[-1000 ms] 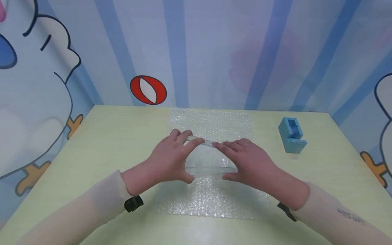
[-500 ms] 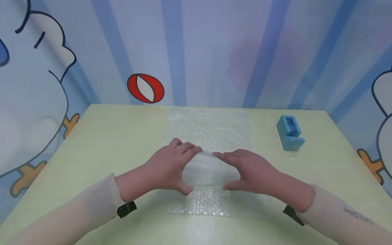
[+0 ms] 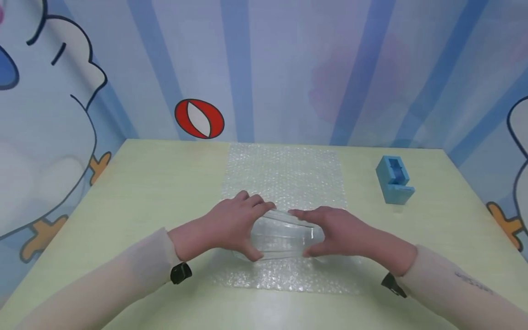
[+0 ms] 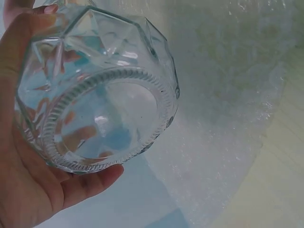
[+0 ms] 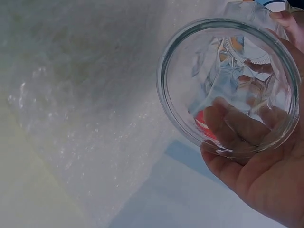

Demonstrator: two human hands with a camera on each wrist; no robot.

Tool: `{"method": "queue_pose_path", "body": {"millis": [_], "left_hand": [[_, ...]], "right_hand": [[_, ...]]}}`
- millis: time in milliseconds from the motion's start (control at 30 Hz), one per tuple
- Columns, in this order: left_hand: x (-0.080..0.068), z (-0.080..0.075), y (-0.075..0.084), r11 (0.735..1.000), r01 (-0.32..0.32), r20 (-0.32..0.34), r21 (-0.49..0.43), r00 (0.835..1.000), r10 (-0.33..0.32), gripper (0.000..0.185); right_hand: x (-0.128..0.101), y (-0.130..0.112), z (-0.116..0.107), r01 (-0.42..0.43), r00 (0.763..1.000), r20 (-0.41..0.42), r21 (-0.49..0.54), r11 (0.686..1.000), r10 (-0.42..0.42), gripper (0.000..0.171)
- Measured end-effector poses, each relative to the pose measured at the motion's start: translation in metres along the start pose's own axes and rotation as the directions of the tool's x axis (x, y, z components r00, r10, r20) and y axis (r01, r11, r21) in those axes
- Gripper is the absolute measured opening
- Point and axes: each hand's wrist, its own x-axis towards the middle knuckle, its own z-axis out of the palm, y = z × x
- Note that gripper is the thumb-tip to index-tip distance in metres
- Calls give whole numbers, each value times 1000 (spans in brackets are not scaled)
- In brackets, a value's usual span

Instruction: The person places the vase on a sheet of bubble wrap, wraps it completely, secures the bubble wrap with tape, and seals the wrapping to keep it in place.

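Note:
Both hands hold a clear faceted glass jar point(image 3: 282, 236) on its side above a sheet of bubble wrap point(image 3: 284, 176). My left hand point(image 3: 233, 224) grips the base end, thumb toward me and fingers on the far side. In the left wrist view the ribbed round base of the jar point(image 4: 159, 90) faces the camera. At the mouth end, my right hand point(image 3: 340, 231) curls its thumb and fingers round the glass. The right wrist view shows the jar's smooth round rim point(image 5: 166, 90), with fingers visible through the glass. How far the jar is from the wrap is hard to judge.
A light-blue block-shaped holder with a slot point(image 3: 393, 183) stands on the pale yellow table point(image 3: 173, 178) at the back right. The bubble wrap lies flat across the table's middle. Behind is a printed wall point(image 3: 284, 68) with blue stripes.
Both hands and the jar have come nearer to me, lower in the head view, mostly in the first half second. The grip stays on both ends. The blue holder and bubble wrap stay put.

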Motion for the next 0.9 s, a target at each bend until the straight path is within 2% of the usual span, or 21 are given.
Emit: {"method": "queue_pose_path", "body": {"millis": [567, 900], "left_hand": [[13, -1, -8, 998, 36, 68, -59, 997, -32, 91], [8, 7, -12, 974, 70, 66, -213, 996, -57, 96]], "right_hand": [[9, 17, 6, -34, 999, 31, 119, 992, 31, 85], [7, 16, 12, -61, 998, 8, 142, 988, 61, 84]]}}
